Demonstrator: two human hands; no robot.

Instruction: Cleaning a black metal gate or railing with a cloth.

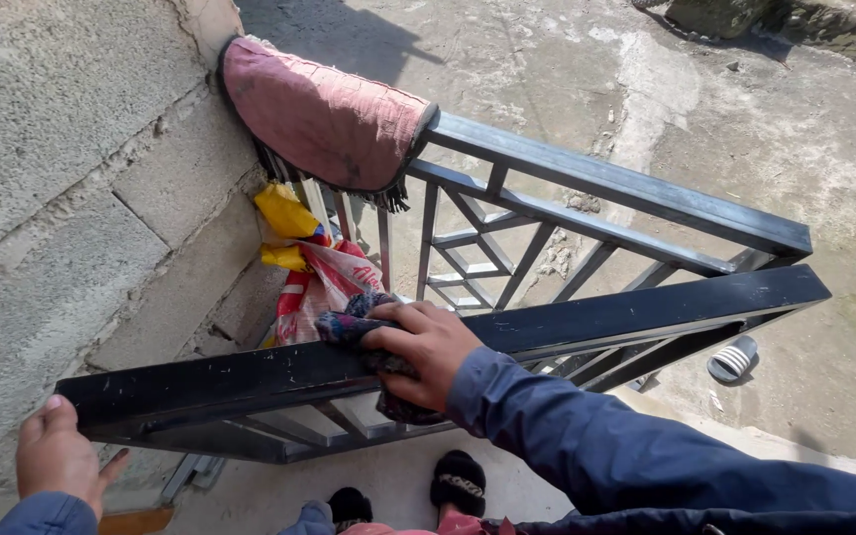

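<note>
Pressing down on the near black metal top rail of a railing, the right hand lies flat over a dark patterned cloth rag, fingers spread and curled lightly over it, so the rag is pinned between palm and rail. Part of the rag pokes out past the fingertips toward the wall, and another part hangs below the rail under the wrist. This grip is loosely closed on the rag rather than clenched.

Down at the left end of the same rail, the left hand rests with its thumb up against the rail's end and underside; its fingers are turned away from the camera, so whether they close around the metal cannot be told. It is well apart from the rag.

Beyond the near rail runs a second black metal railing section with slanted bars, and a faded pink fringed cloth is draped over its end beside the grey concrete block wall. A red, white and yellow woven plastic sack is wedged between wall and railing, just beside the rag, its lower part hidden by the rail. Two black slippers show below, partly cut off by the blue sleeve. A white striped sandal lies on the concrete ground far below.
</note>
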